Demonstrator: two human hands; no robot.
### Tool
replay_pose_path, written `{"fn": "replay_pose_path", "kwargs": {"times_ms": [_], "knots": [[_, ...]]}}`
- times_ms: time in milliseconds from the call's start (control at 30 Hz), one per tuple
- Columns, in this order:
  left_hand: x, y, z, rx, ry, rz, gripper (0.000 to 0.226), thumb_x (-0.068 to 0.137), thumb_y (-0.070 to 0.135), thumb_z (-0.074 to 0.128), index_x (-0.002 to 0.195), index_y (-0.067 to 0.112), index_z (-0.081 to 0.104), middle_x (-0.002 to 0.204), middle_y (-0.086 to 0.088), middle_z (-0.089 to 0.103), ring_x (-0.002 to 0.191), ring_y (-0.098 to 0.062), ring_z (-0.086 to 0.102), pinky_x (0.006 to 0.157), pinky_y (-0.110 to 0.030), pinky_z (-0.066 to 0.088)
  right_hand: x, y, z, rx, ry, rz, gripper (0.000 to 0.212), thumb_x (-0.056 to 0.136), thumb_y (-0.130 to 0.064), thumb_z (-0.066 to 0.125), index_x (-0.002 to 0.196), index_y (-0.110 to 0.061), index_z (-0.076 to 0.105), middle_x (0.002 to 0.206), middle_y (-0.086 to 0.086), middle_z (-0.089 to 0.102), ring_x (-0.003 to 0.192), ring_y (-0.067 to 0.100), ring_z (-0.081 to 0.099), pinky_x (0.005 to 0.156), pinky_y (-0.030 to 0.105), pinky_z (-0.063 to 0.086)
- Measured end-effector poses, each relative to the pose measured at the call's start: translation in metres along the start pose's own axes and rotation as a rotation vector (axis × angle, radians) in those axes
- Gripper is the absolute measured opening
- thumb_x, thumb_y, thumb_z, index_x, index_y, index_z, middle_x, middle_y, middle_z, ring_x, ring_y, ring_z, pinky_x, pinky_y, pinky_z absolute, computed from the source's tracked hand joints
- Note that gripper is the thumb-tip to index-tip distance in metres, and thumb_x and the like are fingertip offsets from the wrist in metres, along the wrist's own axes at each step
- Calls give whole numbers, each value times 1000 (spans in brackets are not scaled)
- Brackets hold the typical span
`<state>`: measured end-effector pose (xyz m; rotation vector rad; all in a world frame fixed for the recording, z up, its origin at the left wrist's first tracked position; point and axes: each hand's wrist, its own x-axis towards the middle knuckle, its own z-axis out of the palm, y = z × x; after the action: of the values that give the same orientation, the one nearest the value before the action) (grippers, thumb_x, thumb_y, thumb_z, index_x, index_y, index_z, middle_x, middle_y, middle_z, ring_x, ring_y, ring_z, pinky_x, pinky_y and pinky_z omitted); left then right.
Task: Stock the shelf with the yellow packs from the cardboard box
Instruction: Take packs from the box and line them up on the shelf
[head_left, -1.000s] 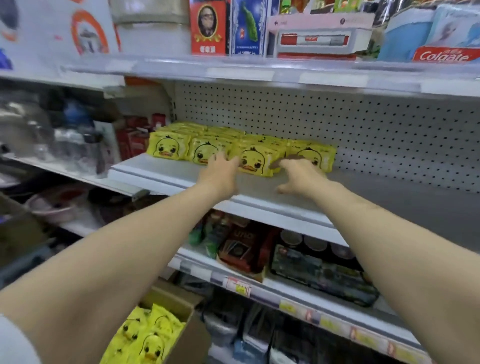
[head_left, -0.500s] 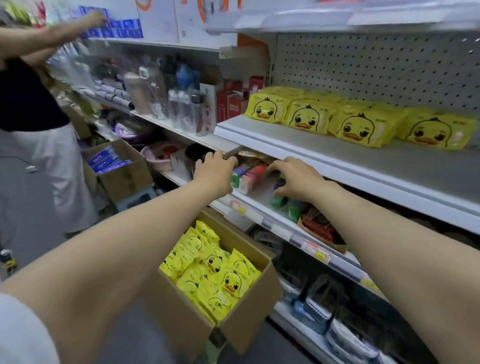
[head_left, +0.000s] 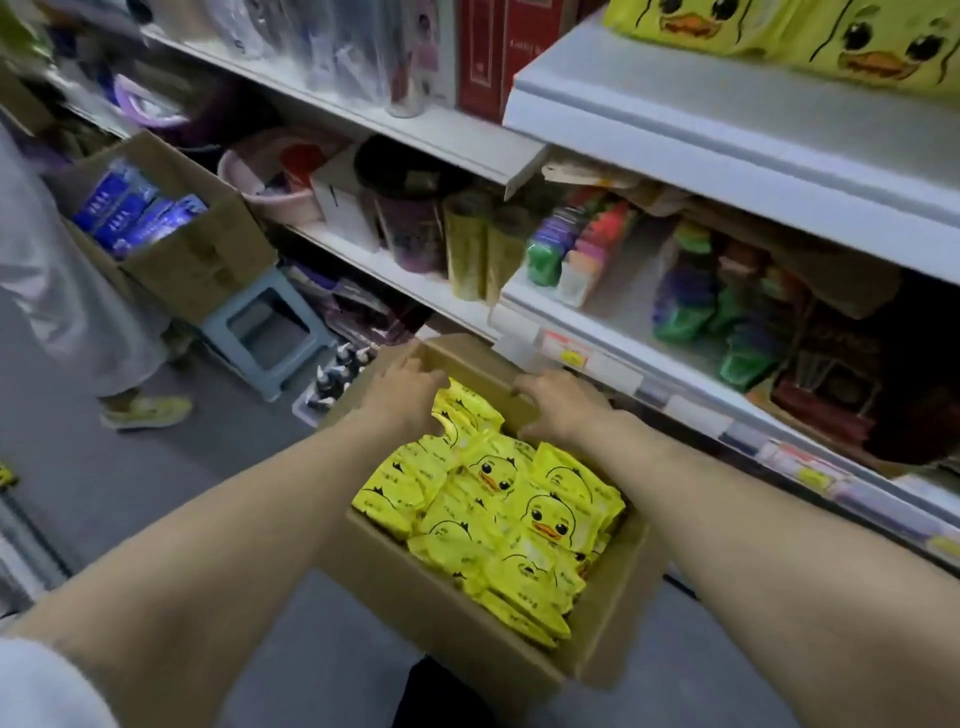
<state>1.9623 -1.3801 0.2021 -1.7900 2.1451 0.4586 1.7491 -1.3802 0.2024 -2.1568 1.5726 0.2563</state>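
Note:
An open cardboard box (head_left: 467, 639) stands on the floor in front of the shelving, filled with several yellow duck-print packs (head_left: 493, 509). Both my arms reach down into its far end. My left hand (head_left: 405, 395) hovers over the packs by the far left corner, fingers bent downward, touching or nearly touching the top pack. My right hand (head_left: 558, 408) is beside it, with fingers and thumb loosely curled and nothing visibly held. More yellow packs (head_left: 779, 31) lie on the white shelf (head_left: 727, 130) at the upper right.
A second cardboard box (head_left: 208, 270) holding blue packs (head_left: 130, 213) sits on a grey-blue stool (head_left: 270, 332) at the left. Another person (head_left: 62, 291) stands on the grey floor beside it. Lower shelves (head_left: 597, 332) behind my box carry bottles, cups and coloured goods.
My view has dropped from the shelf to the box. Both hands came away from the shelved packs and moved down into the box's far end.

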Motion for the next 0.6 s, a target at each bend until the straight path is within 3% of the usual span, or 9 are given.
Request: {"fn": "replay_pose_path", "kwargs": {"times_ms": [167,333,500,600], "knots": [[50,-57,50,-26,-221,35,66,81,48,73,139,31,46,140,-5,49,130,-27,42,102,-36,39,50,-6,57,63,-154,77,60,78,-41,78,132,-30,54,130,4,57,119,27,54,93,37,48],[82,-74,94,-107,-359,59,65,79,49,74,137,30,50,137,-8,50,126,-28,45,102,-44,44,68,17,100,148,-287,248,60,83,-42,74,136,-29,50,134,5,52,123,27,50,92,36,45],[110,-84,130,-164,-386,86,65,78,49,74,136,29,53,139,-5,50,128,-25,44,103,-42,44,102,13,123,260,-192,292,67,82,-43,75,140,-26,45,140,5,53,128,27,48,98,36,45],[125,-92,146,-266,-408,90,60,77,52,74,130,28,58,136,-5,54,127,-24,45,105,-40,42,121,2,138,360,-135,259,78,83,-41,75,148,-23,36,149,6,42,138,26,35,109,37,36]]}}
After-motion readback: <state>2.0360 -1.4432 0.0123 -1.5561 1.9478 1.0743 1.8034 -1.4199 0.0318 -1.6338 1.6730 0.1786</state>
